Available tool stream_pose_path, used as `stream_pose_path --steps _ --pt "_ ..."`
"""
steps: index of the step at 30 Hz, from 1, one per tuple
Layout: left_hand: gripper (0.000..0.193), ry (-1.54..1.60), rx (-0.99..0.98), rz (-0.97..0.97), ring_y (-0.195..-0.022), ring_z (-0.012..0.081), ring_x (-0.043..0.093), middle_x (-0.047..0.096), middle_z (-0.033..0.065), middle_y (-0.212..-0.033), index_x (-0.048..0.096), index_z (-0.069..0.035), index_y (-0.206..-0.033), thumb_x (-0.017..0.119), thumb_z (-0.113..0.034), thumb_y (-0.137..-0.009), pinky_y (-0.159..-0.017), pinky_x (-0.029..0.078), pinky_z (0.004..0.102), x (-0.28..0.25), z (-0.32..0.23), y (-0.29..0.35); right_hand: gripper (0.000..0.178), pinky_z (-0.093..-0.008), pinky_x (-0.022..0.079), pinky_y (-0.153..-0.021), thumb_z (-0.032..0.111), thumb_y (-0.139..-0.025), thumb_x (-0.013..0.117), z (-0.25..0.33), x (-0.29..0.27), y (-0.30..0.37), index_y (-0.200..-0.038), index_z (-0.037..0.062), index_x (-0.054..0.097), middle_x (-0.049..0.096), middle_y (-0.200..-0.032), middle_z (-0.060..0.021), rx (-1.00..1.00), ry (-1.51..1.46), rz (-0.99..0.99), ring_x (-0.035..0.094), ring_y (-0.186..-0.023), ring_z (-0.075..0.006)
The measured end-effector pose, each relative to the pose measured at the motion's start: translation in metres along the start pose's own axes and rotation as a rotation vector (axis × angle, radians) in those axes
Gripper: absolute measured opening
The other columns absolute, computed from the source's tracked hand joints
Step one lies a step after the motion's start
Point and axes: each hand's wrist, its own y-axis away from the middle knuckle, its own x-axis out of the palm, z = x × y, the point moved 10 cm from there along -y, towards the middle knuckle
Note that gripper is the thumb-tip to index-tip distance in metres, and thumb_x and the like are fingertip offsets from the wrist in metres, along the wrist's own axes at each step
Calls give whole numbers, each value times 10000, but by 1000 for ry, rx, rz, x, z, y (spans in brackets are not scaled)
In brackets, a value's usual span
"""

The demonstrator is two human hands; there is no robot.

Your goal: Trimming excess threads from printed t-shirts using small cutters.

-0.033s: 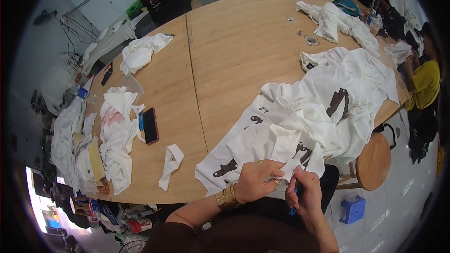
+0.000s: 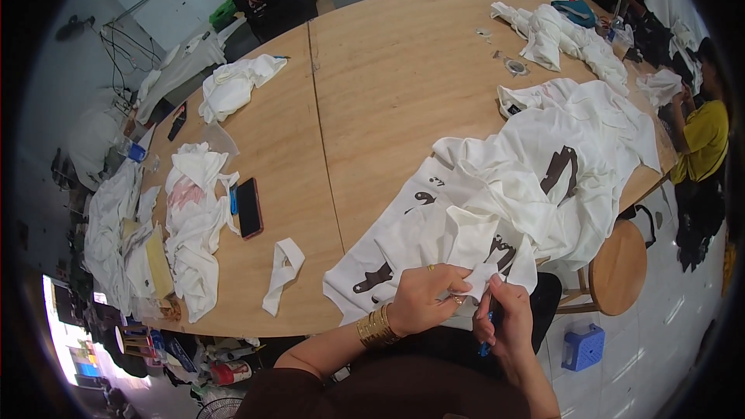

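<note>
A large white garment with dark brown printed shapes [image 2: 508, 174] lies rumpled across the near right of the table and hangs over its edge toward my lap. My left hand [image 2: 425, 295], with gold bangles at the wrist, pinches a fold of this cloth. Close beside it, my right hand [image 2: 508, 316] is closed round a slim dark tool with a blue end [image 2: 486, 348]; its kind is hidden by the fingers. The right thumb presses near the same fold, and the tool's tip does not show.
On the wooden table [image 2: 388, 93] lie a white strip [image 2: 282, 275], a phone [image 2: 249, 208], a white cloth heap [image 2: 192, 240] and more white garments [image 2: 237, 87]. A wooden stool [image 2: 618, 268] and a blue plastic stool [image 2: 583, 347] stand right. A person in yellow [image 2: 702, 136] handles white cloth.
</note>
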Motion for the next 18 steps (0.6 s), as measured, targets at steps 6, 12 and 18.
stream_pose_path --steps 6,12,18 --pt "167 -108 -81 -48 -678 249 638 645 138 -816 571 -26 -753 652 27 -617 -584 495 280 -8 14 -1 532 -240 278 -266 348 -927 405 15 -25 -1 -524 9 479 390 -359 -70 -94 -95 -61 321 -238 -139" --pt "152 105 -274 -122 -694 142 620 650 120 -814 541 -12 -732 633 77 -651 -627 476 232 -21 31 9 142 -176 321 -431 138 -832 607 65 -11 17 -799 4 644 513 -569 4 -571 604 -202 437 -465 -56" --pt "178 232 -327 -100 -734 110 591 644 125 -847 521 -8 -755 624 99 -657 -660 463 228 -12 30 6 189 -191 337 -478 24 -756 656 81 13 27 -938 80 655 443 -630 1 -697 908 -204 407 -522 -56"
